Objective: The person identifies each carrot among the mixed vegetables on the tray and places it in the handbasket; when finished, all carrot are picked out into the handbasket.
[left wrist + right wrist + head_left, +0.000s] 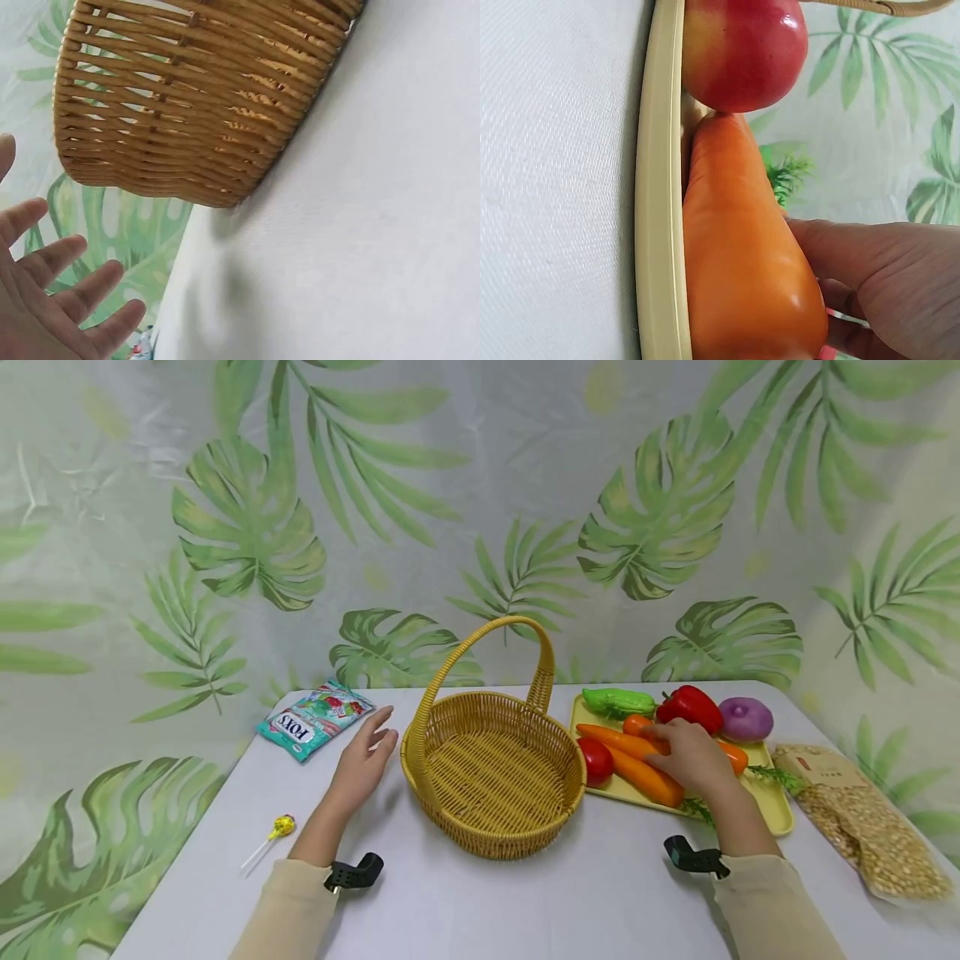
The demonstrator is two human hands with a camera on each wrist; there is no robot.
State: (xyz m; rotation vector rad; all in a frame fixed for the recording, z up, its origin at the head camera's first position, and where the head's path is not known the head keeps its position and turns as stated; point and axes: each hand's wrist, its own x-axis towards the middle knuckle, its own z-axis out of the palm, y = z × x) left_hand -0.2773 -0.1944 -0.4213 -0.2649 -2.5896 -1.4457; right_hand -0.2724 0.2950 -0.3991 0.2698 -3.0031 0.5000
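My right hand [693,758] reaches over the yellow tray [780,814]. Its thumb and index finger lie on either side of the rear carrot [611,737], which the hand partly covers. A nearer carrot [742,247] lies in front, close to the thumb. Beside the carrots are a red round fruit or vegetable [596,762] and a small orange round item [637,724] by the index finger. My left hand [363,764] is raised left of the wicker basket [491,843], fingers spread and apart from it. The basket stands upright with its handle up and nothing inside.
A green bumpy vegetable [618,702], a red bell pepper [692,708] and a purple onion [746,719] lie along the tray's back. Right of it is a bag of pale grains [862,818]. At left lie a Fox's candy bag [315,718] and a yellow lollipop [282,826].
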